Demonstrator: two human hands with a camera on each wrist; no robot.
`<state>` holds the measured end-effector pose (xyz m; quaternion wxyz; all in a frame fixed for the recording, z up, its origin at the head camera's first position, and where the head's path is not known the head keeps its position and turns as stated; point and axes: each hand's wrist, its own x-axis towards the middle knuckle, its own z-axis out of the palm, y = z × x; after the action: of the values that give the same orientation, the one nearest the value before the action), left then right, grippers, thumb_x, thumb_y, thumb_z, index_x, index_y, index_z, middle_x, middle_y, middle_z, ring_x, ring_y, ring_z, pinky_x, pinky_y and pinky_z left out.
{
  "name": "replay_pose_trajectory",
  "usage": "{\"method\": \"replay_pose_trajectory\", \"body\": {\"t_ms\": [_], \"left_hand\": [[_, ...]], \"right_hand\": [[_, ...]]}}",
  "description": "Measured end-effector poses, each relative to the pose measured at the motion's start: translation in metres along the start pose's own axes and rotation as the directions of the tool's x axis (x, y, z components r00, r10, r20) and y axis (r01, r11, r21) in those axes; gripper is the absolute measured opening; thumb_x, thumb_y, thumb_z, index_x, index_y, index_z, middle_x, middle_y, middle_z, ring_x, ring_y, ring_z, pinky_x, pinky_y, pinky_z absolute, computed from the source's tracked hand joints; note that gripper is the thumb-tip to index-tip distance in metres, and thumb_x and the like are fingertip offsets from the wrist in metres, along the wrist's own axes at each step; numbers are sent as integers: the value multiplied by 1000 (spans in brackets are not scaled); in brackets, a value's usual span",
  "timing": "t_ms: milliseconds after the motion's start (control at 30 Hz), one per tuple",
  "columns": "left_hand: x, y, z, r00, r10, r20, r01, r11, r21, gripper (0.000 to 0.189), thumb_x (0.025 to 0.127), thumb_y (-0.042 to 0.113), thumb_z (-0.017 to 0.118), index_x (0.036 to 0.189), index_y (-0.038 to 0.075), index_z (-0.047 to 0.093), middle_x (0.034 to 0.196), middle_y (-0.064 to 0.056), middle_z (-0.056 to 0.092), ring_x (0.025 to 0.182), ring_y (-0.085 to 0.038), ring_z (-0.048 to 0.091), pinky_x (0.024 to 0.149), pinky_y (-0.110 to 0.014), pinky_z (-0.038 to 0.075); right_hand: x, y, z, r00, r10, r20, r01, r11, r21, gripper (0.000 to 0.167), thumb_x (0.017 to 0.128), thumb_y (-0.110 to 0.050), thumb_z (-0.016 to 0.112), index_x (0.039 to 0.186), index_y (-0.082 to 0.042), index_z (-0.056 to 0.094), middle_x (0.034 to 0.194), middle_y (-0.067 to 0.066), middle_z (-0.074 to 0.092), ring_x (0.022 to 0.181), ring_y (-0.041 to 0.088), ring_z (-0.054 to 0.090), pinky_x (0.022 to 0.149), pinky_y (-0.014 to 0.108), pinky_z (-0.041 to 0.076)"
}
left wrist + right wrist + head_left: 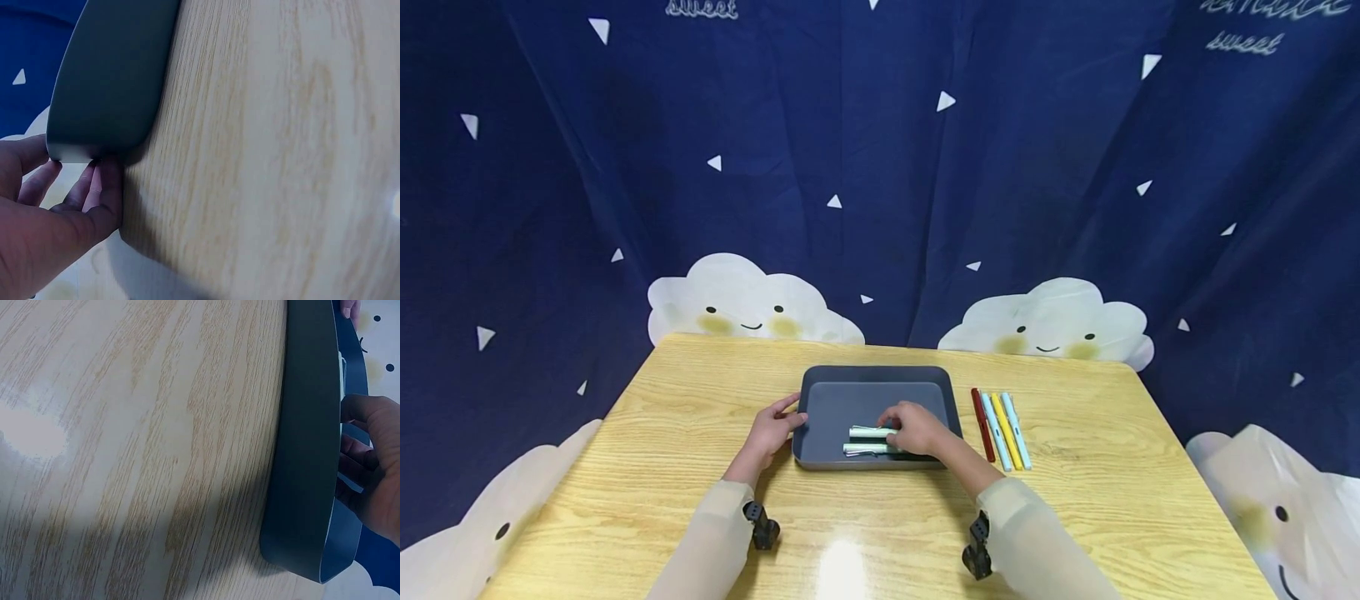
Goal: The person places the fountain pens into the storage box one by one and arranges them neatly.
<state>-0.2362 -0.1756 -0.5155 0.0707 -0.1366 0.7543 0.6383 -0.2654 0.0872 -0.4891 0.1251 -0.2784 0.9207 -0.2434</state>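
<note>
A dark grey rectangular tray point(850, 400) lies near the middle of the table. My left hand point(771, 431) grips its left wall, with the thumb over the rim and the fingers outside, as the left wrist view also shows at the tray's end wall point(106, 94). Inside the tray, two mint-green pens with clips lie side by side near the front wall. My right hand point(917, 429) reaches in and pinches the farther pen point(867, 432) between thumb and index finger. The nearer pen point(857, 450) runs under that hand, its right end hidden. In the right wrist view, the tray's front wall hides the fingertips.
To the right of the tray, a dark red pen point(982, 425), a light blue pen point(997, 432), a yellow pen point(1007, 432) and another light blue pen point(1017, 431) lie in a row on the wooden table point(1090, 500). A blue curtain point(880, 167) hangs behind.
</note>
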Motion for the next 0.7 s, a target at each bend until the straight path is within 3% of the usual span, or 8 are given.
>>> {"method": "replay_pose_trajectory", "body": {"t_ms": [700], "left_hand": [[-1,0,1,1000,10,0,-10,1000,-4,49,93,11,55,141,10,43,127,-27,51,116,-38,54,87,-38,51]], "right_hand": [[2,1,6,1000,6,19,-6,1000,-28,20,83,-7,64,102,-12,70,81,1,57,72,14,46,65,30,39]]}}
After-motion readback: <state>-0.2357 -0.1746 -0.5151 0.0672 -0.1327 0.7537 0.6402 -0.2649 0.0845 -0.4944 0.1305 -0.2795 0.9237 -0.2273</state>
